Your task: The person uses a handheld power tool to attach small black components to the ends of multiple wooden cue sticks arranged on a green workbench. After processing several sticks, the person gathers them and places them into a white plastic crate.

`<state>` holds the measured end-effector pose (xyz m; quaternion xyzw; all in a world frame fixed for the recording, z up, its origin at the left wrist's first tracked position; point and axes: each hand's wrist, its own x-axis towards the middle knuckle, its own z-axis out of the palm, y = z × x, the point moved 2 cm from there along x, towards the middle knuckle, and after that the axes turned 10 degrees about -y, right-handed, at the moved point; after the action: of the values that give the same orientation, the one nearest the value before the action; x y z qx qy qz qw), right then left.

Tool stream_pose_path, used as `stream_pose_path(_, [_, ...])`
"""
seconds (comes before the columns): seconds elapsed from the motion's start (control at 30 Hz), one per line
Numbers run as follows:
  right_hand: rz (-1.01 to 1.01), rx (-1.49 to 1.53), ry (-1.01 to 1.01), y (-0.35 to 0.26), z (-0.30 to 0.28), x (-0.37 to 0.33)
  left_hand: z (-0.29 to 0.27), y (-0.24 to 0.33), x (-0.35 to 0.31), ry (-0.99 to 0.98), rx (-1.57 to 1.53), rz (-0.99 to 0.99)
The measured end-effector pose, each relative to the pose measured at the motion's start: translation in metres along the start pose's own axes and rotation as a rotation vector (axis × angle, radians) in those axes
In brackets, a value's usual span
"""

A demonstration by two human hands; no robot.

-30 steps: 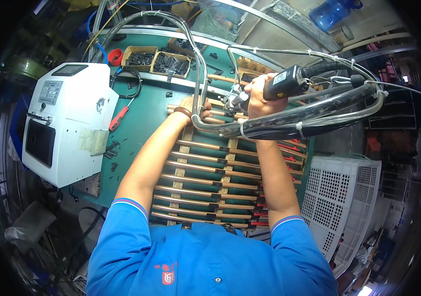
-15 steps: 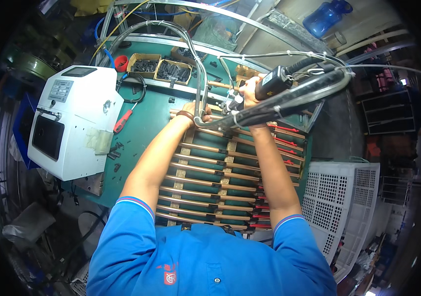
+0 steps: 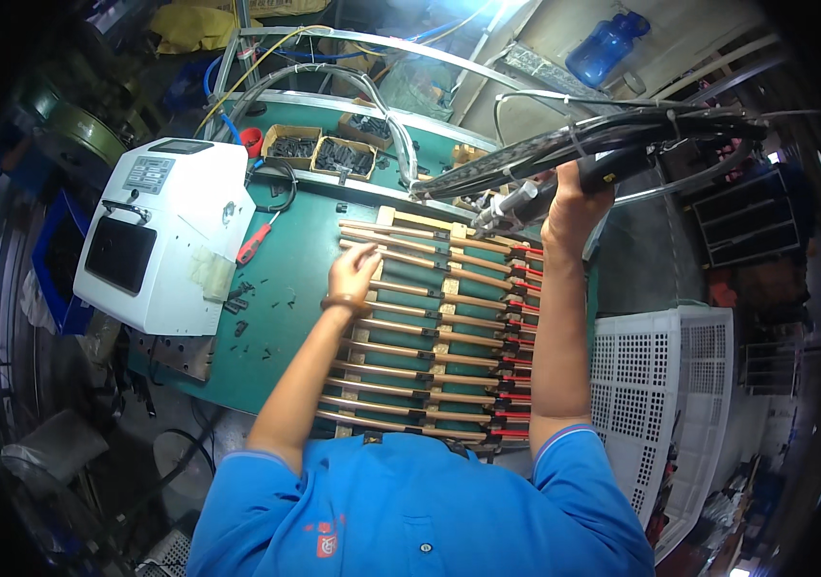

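My right hand is wrapped round a black hand-held power tool with a metal nose, held over the far right of the rack. A thick bundle of hoses and cables runs into it. My left hand is by the left ends of the upper rods, fingers loosely bent and slightly apart; they reach a copper-coloured rod, and whether they touch it is unclear. Several such rods lie side by side across wooden slats, with black clips along them and red parts at their right ends.
On the green table stands a white machine, with a red screwdriver and small black pieces beside it. Cardboard boxes of black parts sit behind a metal rail. A white plastic crate stands at the right.
My left hand has drawn back toward me and left, away from the far rods. My right hand has moved right with the power tool, swinging the hose bundle along.
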<state>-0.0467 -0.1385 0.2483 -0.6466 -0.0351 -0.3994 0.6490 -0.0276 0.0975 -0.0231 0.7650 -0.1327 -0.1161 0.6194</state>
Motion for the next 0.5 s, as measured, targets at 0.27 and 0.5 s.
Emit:
stream_pose_path(0.27, [0.152, -0.008, -0.061, -0.056, -0.01, -0.078, -0.021, -0.013, -0.164, -0.274, -1.062, -0.542])
stream_pose_path(0.5, [0.145, -0.113, 0.008, -0.07, -0.023, -0.102, -0.031, -0.024, -0.204, -0.316, -0.975, -0.656])
